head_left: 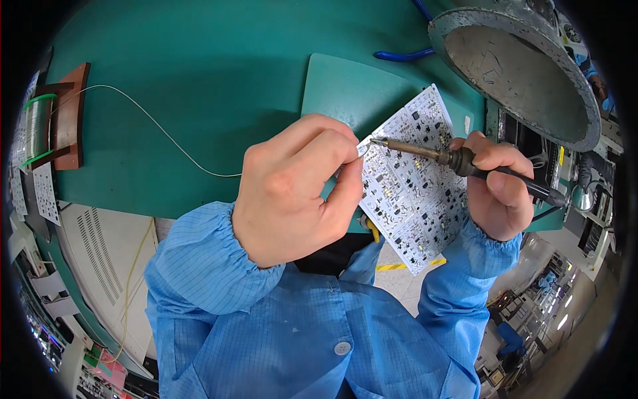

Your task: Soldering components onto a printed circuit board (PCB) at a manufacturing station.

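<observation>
A soldering iron (458, 159) is gripped in my right hand (498, 186), its metal tip pointing left over the upper-left edge of a white circuit board (419, 193). My left hand (299, 186) is closed in a pinch on the solder wire (166, 135), whose end meets the iron's tip at the board. Whether tip and wire touch the board's surface is too fine to tell. Many small dark parts cover the board, which lies tilted across a pale green mat (339, 86). My left hand hides part of the mat.
At the far left, a solder spool (38, 131) sits in a brown stand (73, 120), trailing wire across the green table (199, 60). A large grey fume hood (518, 76) overhangs the right back. Blue-handled pliers (405, 55) lie beside it. A white cabinet (100, 266) stands lower left.
</observation>
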The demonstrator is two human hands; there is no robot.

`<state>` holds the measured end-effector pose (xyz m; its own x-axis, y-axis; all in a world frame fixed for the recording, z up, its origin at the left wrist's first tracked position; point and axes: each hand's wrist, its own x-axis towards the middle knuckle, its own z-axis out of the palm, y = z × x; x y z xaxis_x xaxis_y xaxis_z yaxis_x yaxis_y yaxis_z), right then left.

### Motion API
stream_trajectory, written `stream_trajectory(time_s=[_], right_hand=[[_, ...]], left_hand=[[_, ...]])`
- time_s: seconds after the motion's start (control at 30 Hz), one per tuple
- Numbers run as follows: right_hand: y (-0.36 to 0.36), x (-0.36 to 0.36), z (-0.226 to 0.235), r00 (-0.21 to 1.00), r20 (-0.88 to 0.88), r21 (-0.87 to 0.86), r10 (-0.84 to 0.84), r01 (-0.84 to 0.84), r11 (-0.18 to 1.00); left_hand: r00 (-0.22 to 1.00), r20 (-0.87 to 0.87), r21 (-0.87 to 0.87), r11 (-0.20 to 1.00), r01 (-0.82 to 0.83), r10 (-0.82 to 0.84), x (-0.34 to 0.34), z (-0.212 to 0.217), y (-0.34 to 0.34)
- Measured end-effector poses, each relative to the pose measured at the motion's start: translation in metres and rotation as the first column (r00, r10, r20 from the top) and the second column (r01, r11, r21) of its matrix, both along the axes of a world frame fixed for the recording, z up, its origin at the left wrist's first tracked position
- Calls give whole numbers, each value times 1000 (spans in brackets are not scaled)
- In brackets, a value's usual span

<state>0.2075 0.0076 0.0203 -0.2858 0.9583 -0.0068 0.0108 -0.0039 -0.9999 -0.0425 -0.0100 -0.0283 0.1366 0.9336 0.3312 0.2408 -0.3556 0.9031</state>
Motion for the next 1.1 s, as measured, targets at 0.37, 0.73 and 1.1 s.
stream_trajectory(time_s=[0.37, 0.73, 1.1], right_hand=[[-13, 3, -6, 995, -69, 78, -65, 70, 994], [-46, -34, -2, 954, 170, 469, -246, 141, 872], [-36, -25, -8, 977, 125, 336, -171, 120, 934]], left_hand=[[999, 30, -62, 998, 27, -26, -4, 3, -3], [997, 66, -74, 996, 42, -37, -2, 1, -3], [994, 103, -108, 993, 37, -25, 0, 0, -2]])
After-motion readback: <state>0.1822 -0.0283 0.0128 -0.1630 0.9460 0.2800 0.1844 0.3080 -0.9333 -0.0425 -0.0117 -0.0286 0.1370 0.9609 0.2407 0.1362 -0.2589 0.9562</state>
